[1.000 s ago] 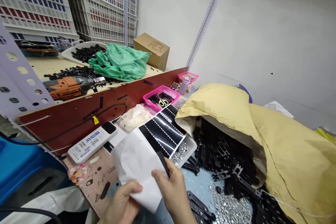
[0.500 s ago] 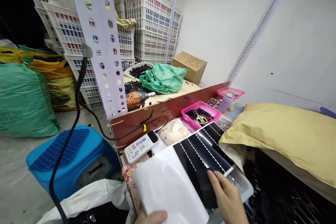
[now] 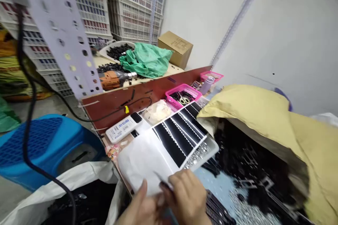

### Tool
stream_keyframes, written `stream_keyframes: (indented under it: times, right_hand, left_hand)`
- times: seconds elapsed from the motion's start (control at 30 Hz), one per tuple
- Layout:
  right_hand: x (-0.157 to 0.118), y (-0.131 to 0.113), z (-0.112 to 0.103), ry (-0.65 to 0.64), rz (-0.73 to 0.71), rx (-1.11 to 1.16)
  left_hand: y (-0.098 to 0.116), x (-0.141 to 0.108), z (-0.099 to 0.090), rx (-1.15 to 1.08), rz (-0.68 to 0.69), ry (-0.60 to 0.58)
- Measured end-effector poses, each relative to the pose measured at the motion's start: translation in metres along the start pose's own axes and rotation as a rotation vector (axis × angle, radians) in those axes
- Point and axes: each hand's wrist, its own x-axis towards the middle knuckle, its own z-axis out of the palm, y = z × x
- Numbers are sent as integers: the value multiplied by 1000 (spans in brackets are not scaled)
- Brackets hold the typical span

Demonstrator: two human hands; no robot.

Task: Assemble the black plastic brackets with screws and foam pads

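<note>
Stacked white plastic crates [image 3: 134, 7] fill the upper left of the frame, behind a perforated metal upright [image 3: 56, 31] and a blue stool [image 3: 44, 144] on the floor. A cardboard box [image 3: 175, 49] and a crumpled green plastic bag [image 3: 146, 59] sit beyond a red-brown board [image 3: 137, 95], which forms a hard edge across the middle. To the right, a yellow sack [image 3: 264, 112] gapes over a heap of black plastic parts [image 3: 250, 158]. On the desk [image 3: 210, 179], a pink basket [image 3: 183, 96] holds scissors, just above a black scalloped sheet [image 3: 176, 133]. A white paper sheet [image 3: 142, 160] overlaps that sheet and lies low in the frame, near the desk's front edge, with little open room to its left. The right hand [image 3: 187, 197] has its grip pressed together on the paper's lower edge; the left hand [image 3: 139, 207] is beside it, too blurred to tell its grip.
</note>
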Motion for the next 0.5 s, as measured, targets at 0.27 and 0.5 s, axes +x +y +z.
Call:
stream_keyframes:
  times: [0.27, 0.5]
  right_hand:
    - [-52, -7, -58, -84, 269, -50]
    - [-57, 4, -105, -295, 625, 74]
  left_hand:
    - [3, 28, 26, 381, 147, 191]
    - [-20, 38, 32, 835, 160, 65]
